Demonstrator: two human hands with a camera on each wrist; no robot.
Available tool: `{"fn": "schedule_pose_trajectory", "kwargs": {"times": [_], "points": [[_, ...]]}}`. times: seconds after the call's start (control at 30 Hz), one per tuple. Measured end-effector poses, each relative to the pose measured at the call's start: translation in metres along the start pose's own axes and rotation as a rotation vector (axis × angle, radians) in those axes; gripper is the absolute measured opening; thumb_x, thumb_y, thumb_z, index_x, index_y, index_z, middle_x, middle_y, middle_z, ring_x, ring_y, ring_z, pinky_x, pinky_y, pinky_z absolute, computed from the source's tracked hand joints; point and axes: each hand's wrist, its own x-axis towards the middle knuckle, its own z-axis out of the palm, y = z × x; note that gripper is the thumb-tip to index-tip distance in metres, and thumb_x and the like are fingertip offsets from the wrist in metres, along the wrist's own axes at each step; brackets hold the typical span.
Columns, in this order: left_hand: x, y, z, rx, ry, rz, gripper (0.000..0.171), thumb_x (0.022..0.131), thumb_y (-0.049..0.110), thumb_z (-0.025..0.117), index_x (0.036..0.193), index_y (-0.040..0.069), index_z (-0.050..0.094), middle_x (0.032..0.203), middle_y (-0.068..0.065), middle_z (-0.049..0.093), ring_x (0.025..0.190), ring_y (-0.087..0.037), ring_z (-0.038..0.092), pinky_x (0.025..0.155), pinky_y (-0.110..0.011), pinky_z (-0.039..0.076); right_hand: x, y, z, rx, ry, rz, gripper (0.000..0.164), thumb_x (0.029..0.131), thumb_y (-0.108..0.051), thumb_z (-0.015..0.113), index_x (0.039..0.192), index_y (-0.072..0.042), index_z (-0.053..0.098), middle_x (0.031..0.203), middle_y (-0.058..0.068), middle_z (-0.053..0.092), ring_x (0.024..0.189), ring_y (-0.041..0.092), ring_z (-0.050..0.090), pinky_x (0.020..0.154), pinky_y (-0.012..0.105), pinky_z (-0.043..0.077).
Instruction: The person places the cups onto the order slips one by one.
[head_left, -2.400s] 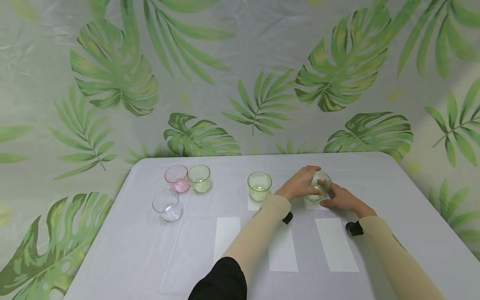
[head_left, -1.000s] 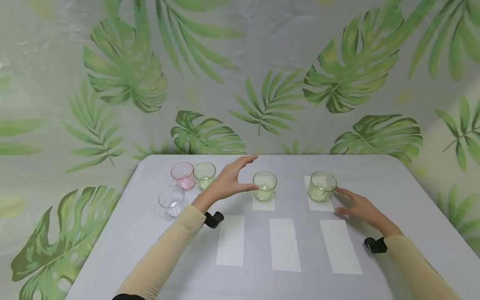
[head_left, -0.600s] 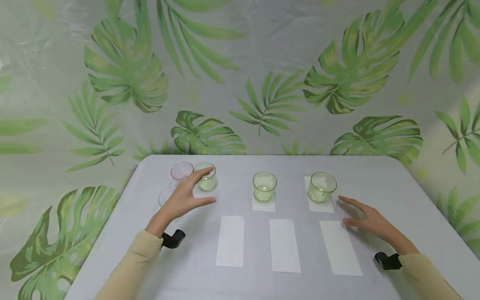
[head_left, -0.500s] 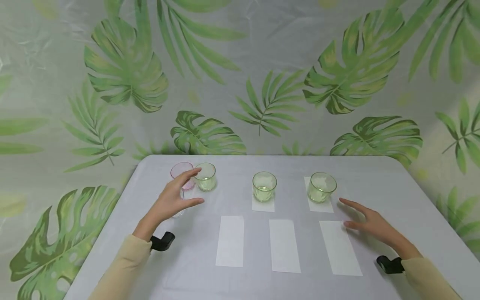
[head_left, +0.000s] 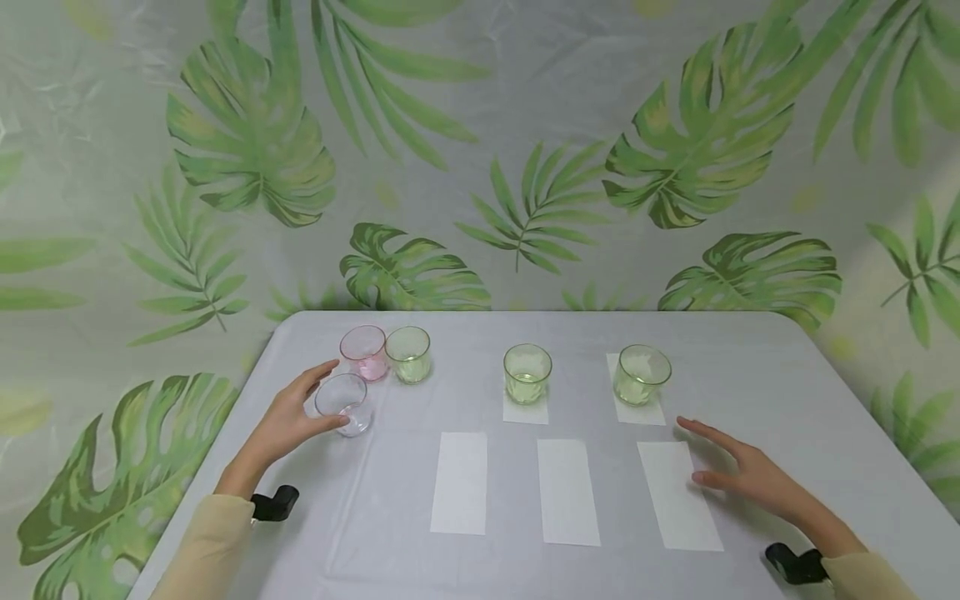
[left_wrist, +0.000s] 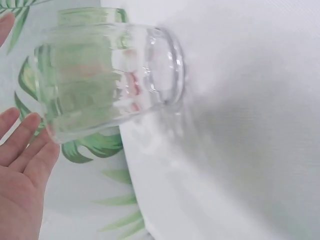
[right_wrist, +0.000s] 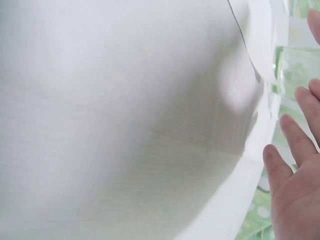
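My left hand (head_left: 283,423) is spread around the left side of a clear glass (head_left: 342,398), with the thumb in front and the fingers behind. In the left wrist view the fingers (left_wrist: 25,145) lie nearly straight beside the glass wall; whether they touch it I cannot tell. The glass stands upright on the table at the left. My right hand (head_left: 761,482) hovers at the right, holding nothing, fingers extended and thumb apart. The nearest green glass (head_left: 642,377) stands on a white paper strip up and to its left.
A pink glass (head_left: 364,353) and a green glass (head_left: 408,355) stand side by side behind the clear one. Another green glass (head_left: 527,374) is on paper at centre. Three white paper strips, left (head_left: 459,483), middle (head_left: 568,492) and right (head_left: 678,496), lie in front.
My left hand has left the right-hand green glass and crossed leftward over the table to the clear glass. The right hand has drawn away from that green glass, rightward and nearer.
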Motion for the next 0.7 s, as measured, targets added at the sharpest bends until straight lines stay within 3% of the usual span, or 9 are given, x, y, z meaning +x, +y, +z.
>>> {"fn": "schedule_pose_trajectory", "kwargs": {"times": [0.13,0.17,0.43,0.7], "points": [[0.000,-0.011,0.002,-0.010,-0.009,-0.013,0.083,0.079,0.018,0.080,0.145,-0.001,0.034,0.146,-0.021,0.036,0.134,-0.040,0.031,0.107,-0.046,0.029,-0.007,-0.001,0.005,0.010,-0.008,-0.011,0.072,0.083,-0.030,0.074,0.146,-0.020,0.041,0.146,0.024,0.036,0.132,-0.006,0.020,0.093,0.071,0.027],[0.001,-0.014,0.003,-0.013,-0.007,-0.015,0.082,0.079,0.017,0.080,0.145,-0.001,0.034,0.146,-0.020,0.036,0.134,-0.039,0.031,0.107,-0.045,0.029,-0.008,-0.002,0.006,0.008,-0.009,-0.016,0.072,0.083,-0.031,0.075,0.146,-0.019,0.042,0.146,0.024,0.036,0.129,-0.010,0.019,0.093,0.071,0.027],[0.000,-0.024,0.007,-0.020,0.024,0.001,0.075,0.079,0.009,0.079,0.140,-0.004,0.039,0.141,-0.022,0.043,0.129,-0.040,0.040,0.104,-0.043,0.033,-0.015,0.002,0.012,0.008,-0.043,-0.027,0.072,0.080,-0.029,0.077,0.144,-0.016,0.044,0.144,0.027,0.037,0.118,-0.024,0.012,0.093,0.070,0.029],[0.001,-0.016,0.016,-0.055,0.027,0.041,0.071,0.077,0.010,0.081,0.137,-0.003,0.044,0.137,-0.020,0.048,0.125,-0.037,0.045,0.103,-0.041,0.036,-0.017,0.005,0.015,-0.010,-0.061,-0.032,0.075,0.079,-0.030,0.078,0.144,-0.017,0.043,0.145,0.028,0.034,0.123,-0.018,0.014,0.089,0.071,0.031]]}}
